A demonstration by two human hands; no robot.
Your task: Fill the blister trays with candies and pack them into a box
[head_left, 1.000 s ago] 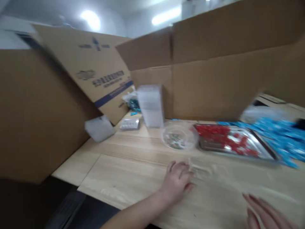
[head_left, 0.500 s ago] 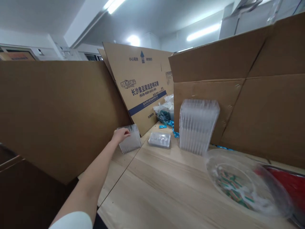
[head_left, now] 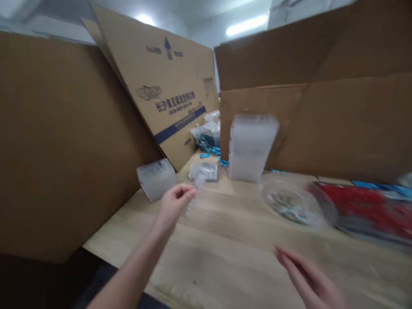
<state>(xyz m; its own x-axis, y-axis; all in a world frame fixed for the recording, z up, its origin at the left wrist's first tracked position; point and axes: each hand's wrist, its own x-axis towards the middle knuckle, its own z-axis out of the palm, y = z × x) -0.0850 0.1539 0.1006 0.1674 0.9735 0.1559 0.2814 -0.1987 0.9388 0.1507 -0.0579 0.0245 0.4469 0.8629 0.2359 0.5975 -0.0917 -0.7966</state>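
My left hand (head_left: 175, 205) is raised over the wooden table, its fingers pinched on a thin clear plastic tray (head_left: 195, 198) that is blurred by motion. Behind it lies a short stack of clear plastic trays (head_left: 156, 179) on its side. A single clear tray (head_left: 202, 171) lies a little further back. My right hand (head_left: 305, 277) hovers at the lower right, fingers straight and together, holding nothing. It is nearest to a round clear dish of small wrapped items (head_left: 291, 204).
A tall stack of clear trays (head_left: 252, 148) stands at the back of the wooden table (head_left: 225, 231). A metal tray of red items (head_left: 363, 210) and blue packets (head_left: 380, 185) lie at the right. Cardboard sheets (head_left: 64, 141) wall the table's left and back. A plastic bag (head_left: 206, 133) sits in the corner.
My left hand has come back from the short stack with a clear tray pinched in it. My right hand has returned into view at the lower right, and the view has shifted.
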